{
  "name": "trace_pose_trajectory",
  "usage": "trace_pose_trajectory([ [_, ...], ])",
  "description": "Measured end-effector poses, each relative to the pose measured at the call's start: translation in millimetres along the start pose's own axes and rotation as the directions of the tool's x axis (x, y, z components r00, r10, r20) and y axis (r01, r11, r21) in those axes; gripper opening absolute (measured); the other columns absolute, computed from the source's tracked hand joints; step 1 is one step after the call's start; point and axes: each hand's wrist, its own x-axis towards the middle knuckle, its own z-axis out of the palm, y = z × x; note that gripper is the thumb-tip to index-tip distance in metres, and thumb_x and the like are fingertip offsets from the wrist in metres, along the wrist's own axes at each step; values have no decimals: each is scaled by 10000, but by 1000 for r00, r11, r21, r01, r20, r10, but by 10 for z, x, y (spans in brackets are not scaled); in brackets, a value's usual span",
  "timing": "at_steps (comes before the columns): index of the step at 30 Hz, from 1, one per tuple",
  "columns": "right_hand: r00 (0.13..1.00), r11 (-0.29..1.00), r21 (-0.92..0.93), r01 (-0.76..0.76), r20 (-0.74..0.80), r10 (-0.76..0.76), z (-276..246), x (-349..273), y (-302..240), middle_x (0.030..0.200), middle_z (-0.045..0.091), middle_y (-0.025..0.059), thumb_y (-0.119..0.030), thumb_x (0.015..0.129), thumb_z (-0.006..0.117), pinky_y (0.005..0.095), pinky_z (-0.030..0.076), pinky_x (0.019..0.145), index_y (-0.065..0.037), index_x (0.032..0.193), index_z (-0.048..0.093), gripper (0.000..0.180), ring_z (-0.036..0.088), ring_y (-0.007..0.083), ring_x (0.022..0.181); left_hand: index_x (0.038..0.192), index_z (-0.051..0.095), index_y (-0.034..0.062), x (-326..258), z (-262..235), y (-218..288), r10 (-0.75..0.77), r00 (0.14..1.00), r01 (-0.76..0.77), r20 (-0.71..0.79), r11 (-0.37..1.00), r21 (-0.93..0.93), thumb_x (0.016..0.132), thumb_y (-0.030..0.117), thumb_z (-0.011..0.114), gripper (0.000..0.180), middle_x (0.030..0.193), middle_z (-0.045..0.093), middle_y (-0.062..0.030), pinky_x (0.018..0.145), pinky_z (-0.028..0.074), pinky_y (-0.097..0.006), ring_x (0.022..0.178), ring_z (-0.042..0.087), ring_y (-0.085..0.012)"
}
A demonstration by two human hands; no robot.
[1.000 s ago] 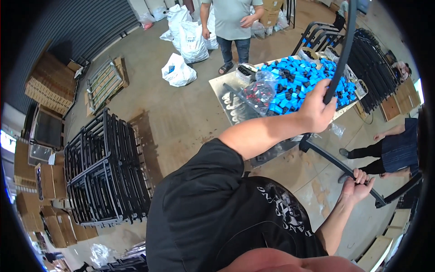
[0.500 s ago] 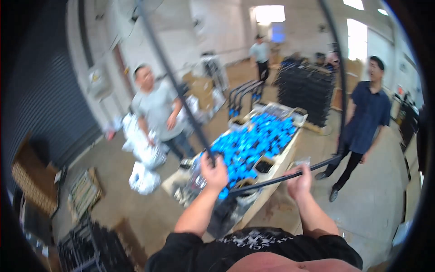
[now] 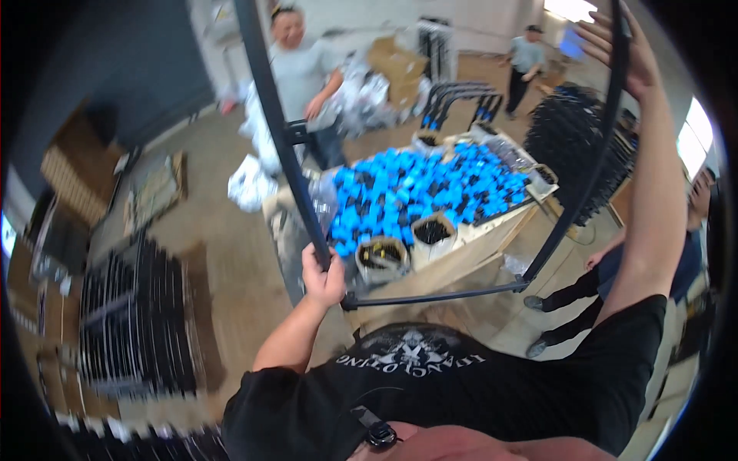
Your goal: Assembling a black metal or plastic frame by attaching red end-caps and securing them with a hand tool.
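A large black metal tube frame (image 3: pixel 287 165) stands upright in front of me, with its lower bar close to my chest and its two side bars rising out of the view. My left hand (image 3: pixel 323 278) is wrapped round the left side bar, just above the bottom corner. High on the right side, my right hand (image 3: pixel 634 58) lies against the other side bar with its fingers stretched out and apart. A small bracket sticks out of the left bar. Beyond the frame, a wooden table (image 3: pixel 477 250) carries a wide heap of blue and black plastic parts (image 3: pixel 415 188).
Boxes of small dark parts (image 3: pixel 434 230) stand along the table's near edge. A person in grey (image 3: pixel 296 69) is behind the table; another person (image 3: pixel 525 61) is farther back. On the right stands a person in dark clothes (image 3: pixel 584 288). Stacked black frames (image 3: pixel 134 315) fill the lower left.
My right hand has left the lower bar and gone up to the right side bar, its arm now raised. My left hand still grips the left bar. The view has turned and tilted.
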Motion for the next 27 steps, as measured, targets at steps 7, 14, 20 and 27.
trace_pose_trajectory([
  [7,974,957,227,-182,-92,207,-581,-227,1855,610,317,-74,-389,1024,577,228,253,448,-166,815,477,321,291,49,488,1175,480,8,-1605,142,-328,-304,950,303,-69,846,438,931,117,654,319,904,625,-122,709,510,-378,737,630,-229],
  [14,957,928,267,-261,-57,285,-453,-1589,3503,591,450,-44,-297,981,665,261,314,435,-135,831,536,255,403,76,466,1419,489,24,-1569,-1115,26,-381,837,476,-392,860,182,1009,237,544,466,1434,536,-108,1103,419,-403,1279,540,-272],
  [20,964,965,-92,-245,81,252,107,-2831,4981,676,463,-85,-259,954,700,258,340,542,-66,835,607,245,383,37,628,1345,558,-39,-161,-184,1387,-511,806,244,-297,746,-620,949,709,380,865,1392,557,-252,1178,311,-517,1337,476,-429],
  [27,901,897,-177,-406,88,425,9,-3363,6331,668,563,-1,-323,949,693,318,448,609,-44,861,636,297,506,114,622,1052,686,23,-1194,-236,329,-627,724,412,-288,728,-548,983,533,432,574,1219,677,-215,1071,412,-476,1244,579,-369],
])
